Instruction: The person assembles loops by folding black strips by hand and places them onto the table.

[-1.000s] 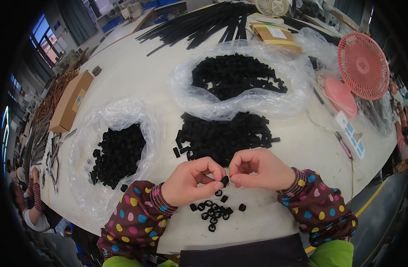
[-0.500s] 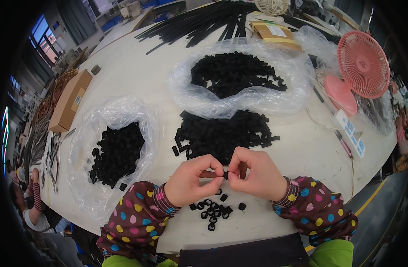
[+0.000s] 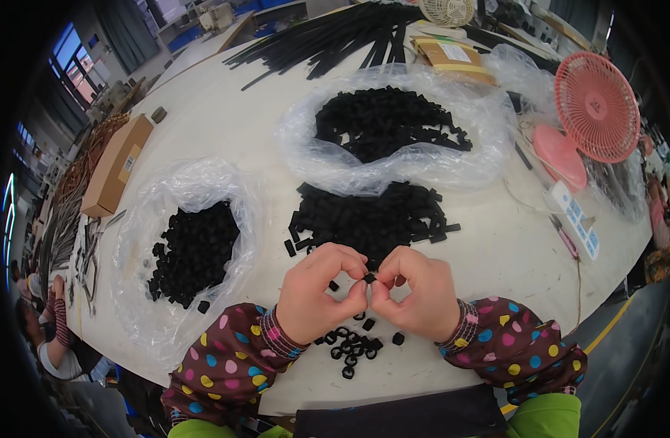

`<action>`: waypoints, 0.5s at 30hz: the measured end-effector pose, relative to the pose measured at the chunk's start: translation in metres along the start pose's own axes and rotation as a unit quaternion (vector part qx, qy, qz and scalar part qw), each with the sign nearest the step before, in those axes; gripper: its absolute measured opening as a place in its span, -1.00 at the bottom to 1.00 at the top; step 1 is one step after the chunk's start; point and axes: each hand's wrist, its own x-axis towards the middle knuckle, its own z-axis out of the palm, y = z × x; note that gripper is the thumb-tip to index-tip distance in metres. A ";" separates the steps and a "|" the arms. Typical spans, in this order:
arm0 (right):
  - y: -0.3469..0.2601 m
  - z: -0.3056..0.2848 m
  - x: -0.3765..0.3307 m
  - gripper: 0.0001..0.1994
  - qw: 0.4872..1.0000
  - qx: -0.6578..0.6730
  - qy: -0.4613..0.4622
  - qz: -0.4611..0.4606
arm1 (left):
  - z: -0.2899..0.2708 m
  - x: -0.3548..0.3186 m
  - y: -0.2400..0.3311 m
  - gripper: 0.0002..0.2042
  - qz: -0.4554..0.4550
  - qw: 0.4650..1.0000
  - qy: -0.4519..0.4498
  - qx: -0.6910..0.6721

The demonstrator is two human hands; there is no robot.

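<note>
A small black loop piece [image 3: 370, 278] is pinched between the fingertips of both hands. My left hand [image 3: 316, 292] closes thumb and forefinger on its left side, and my right hand [image 3: 420, 292] does the same on its right. Just beyond them lies a heap of short black pieces [image 3: 371, 215], flat and rectangular. Nearer to me, below the hands, several small black loops [image 3: 349, 350] are scattered on the white table [image 3: 276, 394], some showing their open centres.
An open clear plastic bag [image 3: 141, 292] of black pieces stands left. A larger one [image 3: 298, 160] lies beyond the heap. Long black strips [image 3: 327, 40] cover the far edge. On the right are a pink fan [image 3: 596, 106], a power strip [image 3: 574, 219] and a cardboard box [image 3: 117, 166] far left.
My hands have come closer together around the small piece, the right one shifting a little left. A black piece now shows on the table beside my left fingers.
</note>
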 end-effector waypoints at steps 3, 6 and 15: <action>-0.001 -0.002 0.004 -0.87 0.999 -0.031 -0.030 -0.015 | 0.002 -0.004 -0.006 -0.85 -0.059 0.998 0.021 -0.009; 0.001 -0.014 0.013 -0.91 0.988 0.063 -0.116 0.073 | -0.003 -0.006 -0.010 -0.86 -0.087 0.994 -0.028 -0.065; 0.018 -0.034 0.022 -0.89 0.903 0.271 -0.308 0.127 | -0.010 -0.007 -0.006 -0.88 -0.159 0.938 -0.173 -0.253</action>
